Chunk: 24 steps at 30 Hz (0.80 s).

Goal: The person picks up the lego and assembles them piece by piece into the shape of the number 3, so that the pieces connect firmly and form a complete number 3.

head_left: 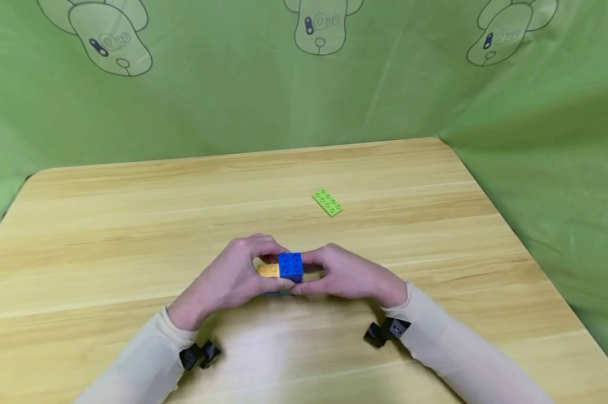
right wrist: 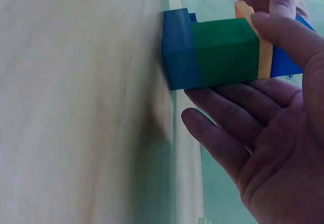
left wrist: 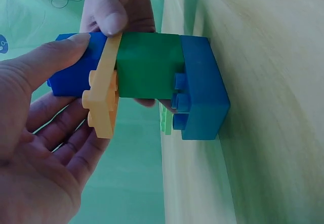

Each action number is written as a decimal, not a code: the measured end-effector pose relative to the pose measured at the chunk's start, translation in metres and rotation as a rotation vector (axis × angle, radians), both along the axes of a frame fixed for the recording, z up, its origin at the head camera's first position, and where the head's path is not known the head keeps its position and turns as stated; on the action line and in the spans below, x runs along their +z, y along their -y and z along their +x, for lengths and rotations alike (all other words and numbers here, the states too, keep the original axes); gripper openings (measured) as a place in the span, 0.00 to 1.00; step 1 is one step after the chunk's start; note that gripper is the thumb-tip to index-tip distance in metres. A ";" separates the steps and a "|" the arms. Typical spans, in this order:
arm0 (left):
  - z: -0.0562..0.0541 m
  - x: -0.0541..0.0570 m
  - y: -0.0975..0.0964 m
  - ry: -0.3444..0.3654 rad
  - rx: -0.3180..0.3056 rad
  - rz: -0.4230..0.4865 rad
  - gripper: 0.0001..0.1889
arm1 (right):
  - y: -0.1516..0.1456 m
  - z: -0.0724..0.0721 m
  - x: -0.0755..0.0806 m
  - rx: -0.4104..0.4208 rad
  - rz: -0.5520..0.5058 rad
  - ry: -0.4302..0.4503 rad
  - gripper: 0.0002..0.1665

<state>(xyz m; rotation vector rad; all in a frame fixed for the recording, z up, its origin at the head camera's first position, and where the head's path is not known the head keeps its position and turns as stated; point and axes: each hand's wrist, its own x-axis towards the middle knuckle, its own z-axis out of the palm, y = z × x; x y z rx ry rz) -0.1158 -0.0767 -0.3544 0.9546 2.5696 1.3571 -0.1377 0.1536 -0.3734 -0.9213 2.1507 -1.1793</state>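
A stack of toy building bricks stands between both hands, low over the table. At its top is a blue brick (head_left: 291, 266), under it a thin orange plate (head_left: 268, 270) with studs jutting out to one side. Lower come a green brick (left wrist: 149, 64) and a wider blue base brick (left wrist: 205, 87) with bare studs on one side. My left hand (head_left: 240, 275) holds the top blue brick, thumb on its near face and fingers behind. From the other side my right hand (head_left: 346, 272) grips the stack, its thumb at the orange plate and fingers behind the green brick.
A lime-green studded plate (head_left: 327, 202) lies on the wooden table (head_left: 132, 224) beyond the hands. Green cloth (head_left: 233, 101) with printed cartoon outlines hangs behind the table and along its sides. Black wrist-worn devices (head_left: 385, 331) sit below both wrists.
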 end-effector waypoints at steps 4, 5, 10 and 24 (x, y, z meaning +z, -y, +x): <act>0.001 0.001 0.000 -0.002 -0.005 0.000 0.17 | -0.001 -0.001 0.001 0.011 -0.016 0.005 0.20; 0.001 0.001 0.000 -0.003 -0.006 -0.003 0.16 | -0.001 -0.001 0.001 0.014 -0.017 0.005 0.20; 0.001 0.002 0.000 -0.011 -0.030 -0.027 0.17 | -0.003 -0.001 0.001 0.024 0.012 -0.023 0.20; -0.011 0.003 0.020 0.176 -0.129 0.098 0.29 | -0.003 -0.003 0.005 0.048 0.071 -0.084 0.18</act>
